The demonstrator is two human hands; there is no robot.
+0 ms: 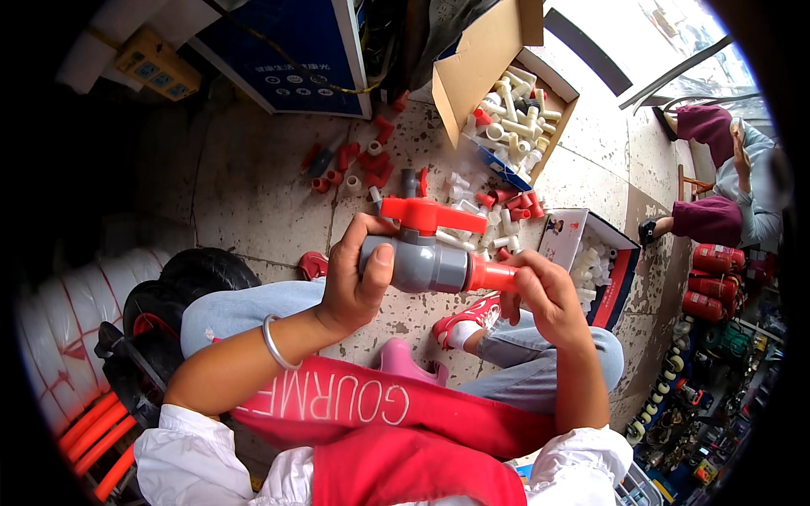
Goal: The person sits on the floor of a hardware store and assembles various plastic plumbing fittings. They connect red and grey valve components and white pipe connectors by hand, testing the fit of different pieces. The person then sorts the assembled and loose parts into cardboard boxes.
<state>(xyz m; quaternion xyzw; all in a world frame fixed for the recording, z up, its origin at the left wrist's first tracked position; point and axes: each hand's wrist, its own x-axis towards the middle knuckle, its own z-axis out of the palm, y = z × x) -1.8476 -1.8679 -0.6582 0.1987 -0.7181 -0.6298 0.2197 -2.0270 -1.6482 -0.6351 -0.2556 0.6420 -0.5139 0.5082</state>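
In front of me, above my lap, is a grey plastic ball valve [413, 263] with a red lever handle [432, 216] on top. My left hand [359, 274] is wrapped round its left end, thumb on the near side. A red pipe fitting [489, 276] meets the valve's right end; whether it is seated inside cannot be told. My right hand [547, 295] closes its fingers on the outer end of that fitting. Beyond the valve, red elbows [375, 160] and white fittings lie loose on the floor.
An open cardboard box [548, 156] of cream and white fittings lies at the back right. Nearer is a smaller box [620, 270] of white pieces. A person [734, 177] sits at far right, by red cylinders [713, 282]. Black wheels [198, 274] stand at my left.
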